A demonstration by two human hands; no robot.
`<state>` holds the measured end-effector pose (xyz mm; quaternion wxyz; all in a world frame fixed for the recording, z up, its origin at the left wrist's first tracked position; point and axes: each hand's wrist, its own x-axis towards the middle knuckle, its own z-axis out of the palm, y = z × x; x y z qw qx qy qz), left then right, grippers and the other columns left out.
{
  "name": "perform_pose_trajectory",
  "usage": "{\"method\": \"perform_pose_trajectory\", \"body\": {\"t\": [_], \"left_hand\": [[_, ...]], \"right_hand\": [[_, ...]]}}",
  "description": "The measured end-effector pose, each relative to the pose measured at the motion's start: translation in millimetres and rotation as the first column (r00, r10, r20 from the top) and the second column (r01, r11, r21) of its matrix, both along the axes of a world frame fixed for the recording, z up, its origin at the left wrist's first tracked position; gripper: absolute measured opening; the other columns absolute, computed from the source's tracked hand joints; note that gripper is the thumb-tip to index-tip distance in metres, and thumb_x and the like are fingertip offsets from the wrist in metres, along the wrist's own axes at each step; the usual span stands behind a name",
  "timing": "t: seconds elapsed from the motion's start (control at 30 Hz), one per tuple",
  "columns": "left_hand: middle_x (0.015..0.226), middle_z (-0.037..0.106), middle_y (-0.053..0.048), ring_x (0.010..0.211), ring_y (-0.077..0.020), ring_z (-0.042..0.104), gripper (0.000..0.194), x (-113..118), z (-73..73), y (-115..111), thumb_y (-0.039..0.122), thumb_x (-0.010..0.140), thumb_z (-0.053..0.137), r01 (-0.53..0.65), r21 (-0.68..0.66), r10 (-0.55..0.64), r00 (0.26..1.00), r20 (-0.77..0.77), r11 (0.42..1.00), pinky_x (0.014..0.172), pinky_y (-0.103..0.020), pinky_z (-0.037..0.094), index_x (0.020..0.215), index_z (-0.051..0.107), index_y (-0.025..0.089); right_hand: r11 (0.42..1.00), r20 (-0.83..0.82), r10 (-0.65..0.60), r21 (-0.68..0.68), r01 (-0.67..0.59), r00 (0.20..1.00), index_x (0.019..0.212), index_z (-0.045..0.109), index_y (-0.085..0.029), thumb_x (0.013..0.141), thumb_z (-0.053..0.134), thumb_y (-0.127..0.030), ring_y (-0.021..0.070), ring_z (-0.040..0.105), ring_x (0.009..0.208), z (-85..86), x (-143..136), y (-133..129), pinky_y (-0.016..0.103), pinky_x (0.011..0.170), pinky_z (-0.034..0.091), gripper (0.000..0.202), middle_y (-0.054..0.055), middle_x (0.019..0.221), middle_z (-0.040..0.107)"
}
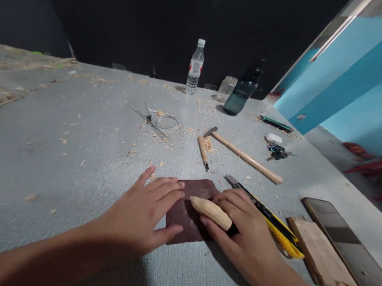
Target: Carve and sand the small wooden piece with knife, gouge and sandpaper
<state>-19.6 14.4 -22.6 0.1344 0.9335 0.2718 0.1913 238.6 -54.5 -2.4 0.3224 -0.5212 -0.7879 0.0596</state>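
Observation:
A dark reddish-brown sheet of sandpaper (180,221) lies flat on the grey table. My left hand (149,205) rests on its left side, fingers spread and holding nothing. In my right hand (247,226) is a pale, carved piece of wood (212,211), rounded and tapering toward its far tip. It is held over the sandpaper; its near end is dark and partly hidden by my fingers. Whether the wood touches the sheet I cannot tell. Just right of that hand lies a yellow utility knife (284,235) with its blade out.
Beyond the sandpaper lie a hammer (245,156), a wood-handled carving tool (202,148) and coiled wire (167,122). A water bottle (195,70), a glass jar (226,88) and a dark bottle (240,96) stand behind. A wood block (321,251), phone (347,241) and keys (277,150) lie rightward.

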Motion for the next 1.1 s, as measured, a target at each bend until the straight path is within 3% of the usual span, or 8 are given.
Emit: {"method": "perform_pose_trajectory", "body": {"t": [0.2, 0.43, 0.63, 0.77, 0.93, 1.07, 1.1], "left_hand": [[0.155, 0.063, -0.01, 0.147, -0.0267, 0.054, 0.056, -0.7, -1.9, -1.1, 0.053, 0.1, 0.065, 0.004, 0.037, -0.004, 1.0, -0.002, 0.999, 0.137, -0.047, -0.005, 0.144, 0.058, 0.018], [0.155, 0.063, -0.007, 0.147, -0.0252, 0.054, 0.055, -1.2, -2.7, -0.2, 0.055, 0.102, 0.063, -0.004, 0.045, 0.004, 1.0, 0.007, 0.999, 0.136, -0.044, -0.006, 0.143, 0.058, 0.019], [0.155, 0.063, -0.008, 0.147, -0.0251, 0.054, 0.057, -1.0, -2.1, 0.5, 0.053, 0.101, 0.064, 0.002, 0.057, -0.002, 1.0, 0.003, 0.998, 0.135, -0.042, -0.008, 0.145, 0.057, 0.019], [0.156, 0.062, -0.007, 0.147, -0.0254, 0.054, 0.056, -1.4, -4.0, 0.9, 0.056, 0.101, 0.063, -0.002, 0.056, 0.002, 1.0, -0.003, 0.998, 0.136, -0.042, -0.007, 0.144, 0.058, 0.02], [0.157, 0.062, -0.009, 0.148, -0.0267, 0.053, 0.058, -1.4, -5.0, 0.7, 0.054, 0.101, 0.063, 0.007, 0.08, -0.005, 1.0, -0.026, 0.997, 0.136, -0.046, -0.008, 0.146, 0.055, 0.018], [0.155, 0.063, -0.01, 0.147, -0.028, 0.055, 0.055, -1.1, -3.4, 1.2, 0.054, 0.101, 0.062, 0.007, 0.068, -0.004, 0.999, -0.039, 0.998, 0.136, -0.051, -0.003, 0.143, 0.057, 0.019], [0.155, 0.063, -0.011, 0.146, -0.0281, 0.055, 0.056, -1.0, -3.0, 1.5, 0.054, 0.101, 0.062, 0.009, 0.067, -0.007, 0.999, -0.043, 0.998, 0.136, -0.051, -0.002, 0.143, 0.057, 0.019]], "right_hand": [[0.999, -0.019, 0.027, -0.031, -0.027, 0.999, 0.114, 0.067, -0.026, 0.099, 0.07, -0.026, 0.0241, 0.063, 0.095, 3.2, -2.0, -3.0, 0.041, 0.081, 0.054, 0.015, 0.003, 0.099, 0.071], [0.99, -0.06, 0.128, -0.043, -0.131, 0.99, 0.114, 0.06, -0.024, 0.096, 0.059, -0.012, 0.0201, 0.065, 0.093, 4.4, -3.3, -5.7, 0.035, 0.077, 0.056, 0.022, 0.003, 0.101, 0.07], [0.997, -0.043, -0.063, 0.033, 0.065, 0.997, 0.109, 0.061, -0.024, 0.099, 0.066, -0.021, 0.0191, 0.068, 0.082, -3.2, 0.8, -2.6, 0.033, 0.071, 0.056, 0.012, 0.002, 0.094, 0.071], [0.989, -0.114, 0.142, -0.031, -0.147, 0.983, 0.113, 0.064, -0.026, 0.098, 0.068, -0.021, 0.0168, 0.069, 0.085, -3.9, -0.1, -2.7, 0.03, 0.074, 0.057, 0.017, 0.0, 0.095, 0.074], [0.997, -0.091, -0.053, 0.053, 0.058, 0.994, 0.102, 0.065, -0.022, 0.096, 0.07, -0.022, 0.018, 0.068, 0.077, -2.7, 0.5, -1.7, 0.032, 0.068, 0.055, 0.007, 0.002, 0.088, 0.073], [0.985, -0.142, 0.147, -0.066, -0.158, 0.979, 0.109, 0.071, -0.024, 0.097, 0.071, -0.023, 0.0174, 0.07, 0.082, -0.1, 0.3, -2.1, 0.031, 0.072, 0.057, 0.012, 0.001, 0.091, 0.076], [0.984, -0.15, 0.147, -0.078, -0.16, 0.978, 0.108, 0.072, -0.024, 0.097, 0.071, -0.023, 0.0173, 0.07, 0.082, 0.0, 0.2, -2.1, 0.031, 0.073, 0.057, 0.011, 0.001, 0.091, 0.076]]}}
